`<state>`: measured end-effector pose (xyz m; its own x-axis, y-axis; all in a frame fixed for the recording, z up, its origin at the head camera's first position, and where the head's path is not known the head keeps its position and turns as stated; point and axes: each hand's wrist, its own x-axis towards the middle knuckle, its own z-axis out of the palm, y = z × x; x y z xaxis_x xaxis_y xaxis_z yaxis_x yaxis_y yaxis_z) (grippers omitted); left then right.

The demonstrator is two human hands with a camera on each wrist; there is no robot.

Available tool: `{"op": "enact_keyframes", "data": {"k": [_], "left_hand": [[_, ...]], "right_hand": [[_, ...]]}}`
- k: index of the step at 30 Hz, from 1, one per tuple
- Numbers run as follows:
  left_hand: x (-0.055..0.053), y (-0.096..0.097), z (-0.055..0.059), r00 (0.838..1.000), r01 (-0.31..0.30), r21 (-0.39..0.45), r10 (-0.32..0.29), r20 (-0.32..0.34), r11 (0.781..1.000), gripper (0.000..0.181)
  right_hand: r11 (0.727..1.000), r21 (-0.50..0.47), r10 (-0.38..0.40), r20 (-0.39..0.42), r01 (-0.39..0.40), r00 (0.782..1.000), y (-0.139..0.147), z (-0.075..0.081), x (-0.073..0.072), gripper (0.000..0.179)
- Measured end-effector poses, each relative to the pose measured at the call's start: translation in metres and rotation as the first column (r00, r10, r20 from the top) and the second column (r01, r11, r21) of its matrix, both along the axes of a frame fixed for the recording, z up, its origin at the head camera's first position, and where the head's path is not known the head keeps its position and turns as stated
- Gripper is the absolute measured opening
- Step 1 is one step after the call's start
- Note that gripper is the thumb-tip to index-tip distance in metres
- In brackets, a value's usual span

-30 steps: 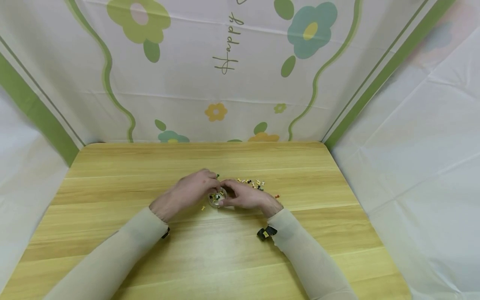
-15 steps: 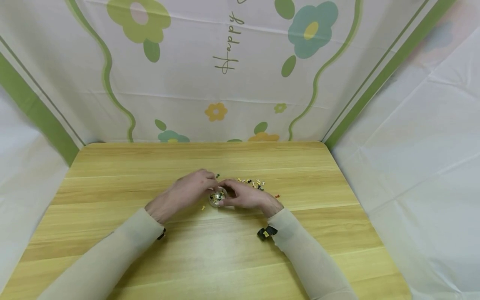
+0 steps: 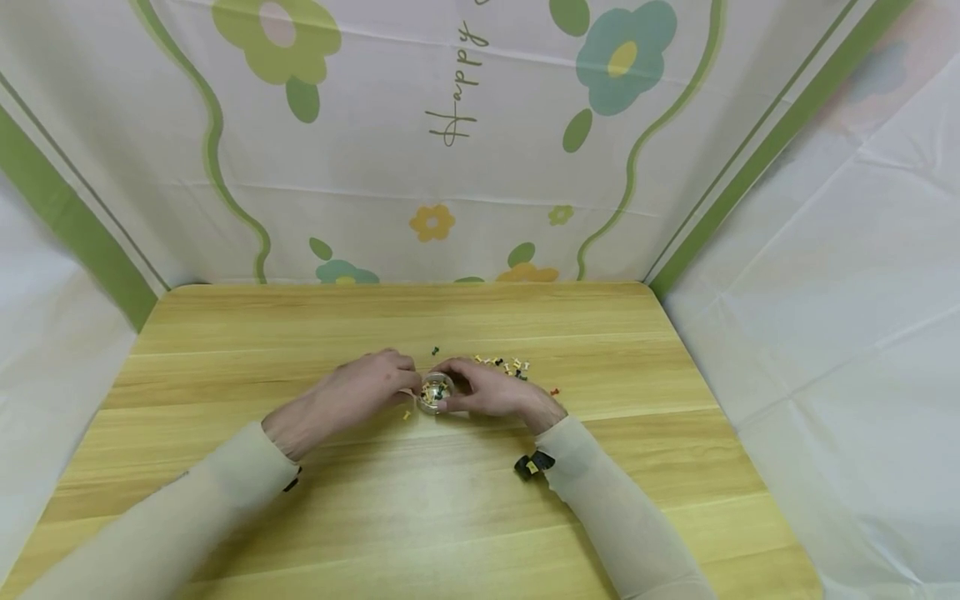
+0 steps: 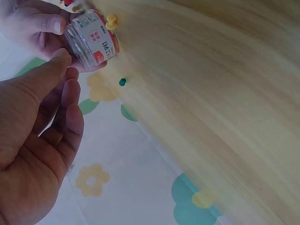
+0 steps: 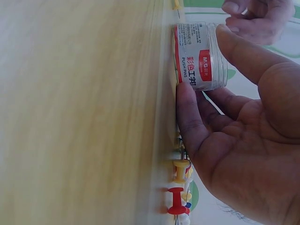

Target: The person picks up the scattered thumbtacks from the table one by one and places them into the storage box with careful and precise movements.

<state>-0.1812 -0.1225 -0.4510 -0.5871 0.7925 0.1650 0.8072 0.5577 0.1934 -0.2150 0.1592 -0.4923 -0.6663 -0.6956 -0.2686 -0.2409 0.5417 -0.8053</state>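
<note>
My right hand (image 3: pixel 487 392) grips a small clear push-pin jar (image 3: pixel 436 394), thumb and fingers round its side. In the right wrist view the jar (image 5: pixel 199 56) stands upright on the table, its label reading PUSH PINS. Several coloured pins show inside it from above. Just left of the jar is my left hand (image 3: pixel 371 385), its fingers loosely bent and nothing visible between them. The left wrist view has the left thumb (image 4: pixel 51 70) close to the jar's mouth in that view. A yellow push pin (image 3: pixel 407 415) lies near the left hand.
On the wooden table (image 3: pixel 465 517), a scatter of push pins (image 3: pixel 516 365) lies behind the right hand. One green push pin (image 3: pixel 435 351) is beyond the jar, and a red push pin (image 3: pixel 554 392) sits farther right. A flower-printed cloth (image 3: pixel 375 167) rises behind the table.
My left hand has drawn back from over the jar's mouth to its left, leaving the pins inside more visible. The right hand and the jar have stayed put.
</note>
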Motion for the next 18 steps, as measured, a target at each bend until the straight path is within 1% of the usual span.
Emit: {"op": "enact_keyframes", "data": {"k": [4, 6, 11, 14, 18], "left_hand": [[0.001, -0.003, -0.001, 1.000, 0.016, -0.023, -0.016, 0.012, 1.000, 0.015], [0.002, -0.004, -0.003, 0.999, 0.024, -0.039, -0.023, 0.035, 0.999, 0.014], [0.006, 0.000, -0.009, 0.997, 0.043, -0.077, -0.038, 0.062, 0.996, 0.008], [0.007, 0.003, -0.013, 0.998, 0.043, -0.103, -0.037, 0.053, 0.994, 0.006], [0.008, 0.006, -0.016, 0.998, 0.024, -0.137, -0.016, 0.059, 0.990, 0.006]], "right_hand": [[1.000, 0.000, 0.001, -0.002, -0.001, 1.000, 0.000, 0.000, 0.000, 0.065], [1.000, -0.003, 0.001, -0.003, -0.001, 1.000, -0.001, 0.001, 0.000, 0.065], [1.000, 0.002, -0.001, -0.012, 0.001, 1.000, 0.000, 0.000, 0.000, 0.064], [1.000, 0.003, 0.000, -0.016, 0.000, 1.000, 0.000, -0.001, 0.000, 0.062], [1.000, 0.007, 0.003, -0.024, -0.003, 1.000, 0.000, -0.001, 0.000, 0.063]]}}
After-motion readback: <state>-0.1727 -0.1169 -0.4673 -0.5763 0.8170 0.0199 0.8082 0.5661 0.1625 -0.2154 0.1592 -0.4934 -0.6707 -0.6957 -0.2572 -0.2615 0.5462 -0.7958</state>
